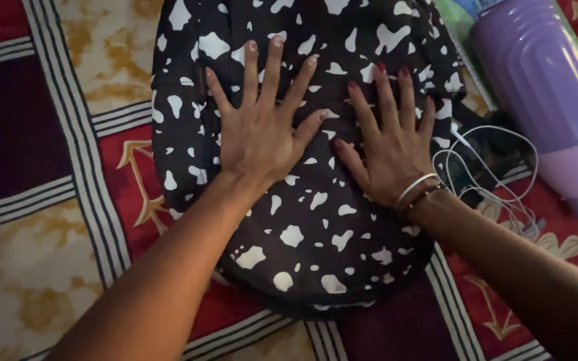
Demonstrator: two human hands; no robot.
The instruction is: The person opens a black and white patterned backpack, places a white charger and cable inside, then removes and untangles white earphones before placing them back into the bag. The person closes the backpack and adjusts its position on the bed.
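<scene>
A black backpack (316,227) with white blotches lies flat on a patterned cloth. My left hand (262,127) rests palm down on its upper middle, fingers spread wide. My right hand (389,144) presses flat beside it, a little to the right, fingers spread too, with bangles on the wrist. Neither hand holds anything; both lie on the fabric, thumbs pointing toward each other with a small gap between them.
A purple flask (550,100) lies on its side at the upper right. A white earphone cable (496,174) is coiled beside the backpack's right edge, over a dark object. The red, maroon and yellow cloth (48,174) with striped bands covers the whole surface.
</scene>
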